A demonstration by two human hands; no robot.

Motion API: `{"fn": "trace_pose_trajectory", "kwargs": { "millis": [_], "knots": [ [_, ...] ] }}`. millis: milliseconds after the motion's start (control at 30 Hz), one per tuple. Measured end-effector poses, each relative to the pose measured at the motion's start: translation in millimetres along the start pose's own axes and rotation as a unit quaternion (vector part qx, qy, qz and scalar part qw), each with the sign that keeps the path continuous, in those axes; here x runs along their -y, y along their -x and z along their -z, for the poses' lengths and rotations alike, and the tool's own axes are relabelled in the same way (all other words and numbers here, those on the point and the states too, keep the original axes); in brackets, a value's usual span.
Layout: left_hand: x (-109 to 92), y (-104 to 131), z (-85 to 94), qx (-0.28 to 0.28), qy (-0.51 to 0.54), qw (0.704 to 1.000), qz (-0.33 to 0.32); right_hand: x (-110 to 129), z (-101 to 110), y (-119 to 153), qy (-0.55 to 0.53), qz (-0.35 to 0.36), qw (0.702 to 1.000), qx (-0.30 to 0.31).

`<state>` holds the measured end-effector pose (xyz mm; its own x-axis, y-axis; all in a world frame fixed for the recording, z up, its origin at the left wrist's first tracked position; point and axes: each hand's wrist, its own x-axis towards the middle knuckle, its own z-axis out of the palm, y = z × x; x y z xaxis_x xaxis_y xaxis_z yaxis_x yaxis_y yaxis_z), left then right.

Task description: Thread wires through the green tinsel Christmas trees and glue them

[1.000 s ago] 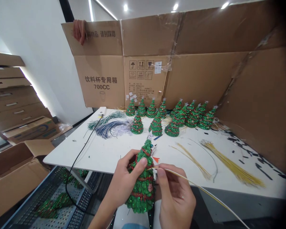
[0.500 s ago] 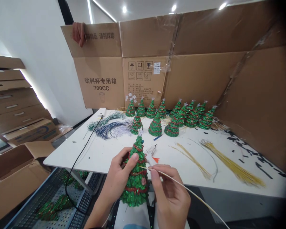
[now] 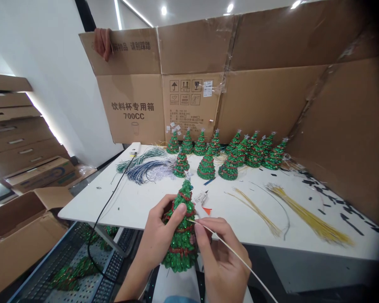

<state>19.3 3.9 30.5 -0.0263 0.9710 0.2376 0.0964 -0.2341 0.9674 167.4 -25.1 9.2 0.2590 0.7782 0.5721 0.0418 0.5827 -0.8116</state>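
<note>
A green tinsel tree (image 3: 182,242) with red garland stands upright at the front edge of the table, gripped by my left hand (image 3: 159,231), whose thumb lies across its front. Pinched between thumb and forefinger of my right hand (image 3: 224,256) is a thin pale wire (image 3: 236,255). The wire's tip meets the right side of the tree at mid height, and its tail runs down to the lower right. Whether the tip goes in among the tinsel is too small to tell.
Several finished-looking trees (image 3: 206,166) stand at the back before a cardboard wall (image 3: 189,54). Yellow wires (image 3: 309,216) lie right, blue wires (image 3: 142,170) left, with a black cable (image 3: 107,198). A blue crate (image 3: 66,256) sits below left.
My right hand and the wire have shifted slightly left, closer to the tree. The wire's tail now slopes more steeply. My left hand keeps its hold, with the tree turned slightly.
</note>
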Motion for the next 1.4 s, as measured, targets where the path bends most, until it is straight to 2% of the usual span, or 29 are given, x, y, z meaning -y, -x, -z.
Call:
{"fn": "trace_pose_trajectory", "kwargs": {
  "millis": [133, 300, 467, 633, 833, 1100, 1167, 1333, 1400],
  "knots": [
    [0, 0, -1.4, -0.017, -0.030, 0.999, -0.023, 3, 2, -2, 0.004, -0.018, 0.999, 0.026],
    [2, 3, -3.2, -0.060, -0.089, 0.993, -0.056, 6, -1, -2, 0.049, -0.004, 0.999, -0.003],
    [4, 6, -4.8, -0.130, -0.174, 0.961, -0.169, 9, -2, 1, 0.041, -0.010, 0.999, -0.015],
    [4, 6, -5.2, -0.151, -0.207, 0.931, -0.258, 9, -1, 1, 0.028, -0.017, 0.999, 0.001],
    [2, 7, -5.2, -0.137, -0.206, 0.930, -0.273, 9, -7, 4, 0.001, -0.011, 1.000, -0.020],
    [4, 7, -4.7, -0.131, -0.197, 0.935, -0.263, 6, -7, 2, -0.009, -0.029, 0.999, 0.011],
    [5, 7, -5.1, -0.130, -0.196, 0.938, -0.256, 9, -8, 3, -0.032, -0.054, 0.998, 0.016],
    [4, 7, -4.9, -0.134, -0.191, 0.942, -0.241, 17, -9, 6, -0.079, -0.144, 0.986, -0.031],
    [3, 6, -4.6, -0.142, -0.189, 0.943, -0.236, 16, -6, 5, -0.086, -0.139, 0.987, -0.014]
  ]
}}
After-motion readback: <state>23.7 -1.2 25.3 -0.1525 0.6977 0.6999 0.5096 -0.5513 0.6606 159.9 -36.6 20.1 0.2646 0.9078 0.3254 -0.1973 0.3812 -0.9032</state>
